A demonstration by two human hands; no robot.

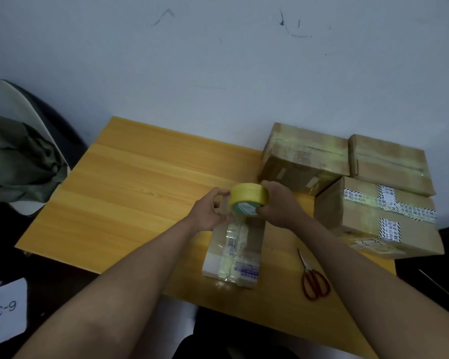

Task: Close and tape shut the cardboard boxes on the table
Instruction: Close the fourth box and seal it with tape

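Your right hand [278, 206] is curled round the yellow roll of clear packing tape [249, 199], thumb under its printed core, holding it just above the far end of the small flat cardboard box [235, 252]. Your left hand [210, 212], just beside the roll, pinches the free end of the clear tape between thumb and fingertips. Below both hands the box lies closed on the yellow wooden counter [130, 193], with a glossy strip already running along its top toward you. The risk from here is the loose tape folding back on itself or sticking to your fingers if it goes slack; pulling off-line would also lay it crooked across the seam. Beyond your right hand stand three larger brown cardboard boxes [373, 187], which look closed and taped; the nearest sits close, so a wide swing of the roll could knock it. The red-handled scissors [313, 278] lie near your right forearm, within reach for cutting, though your sleeve-side arm could brush them.
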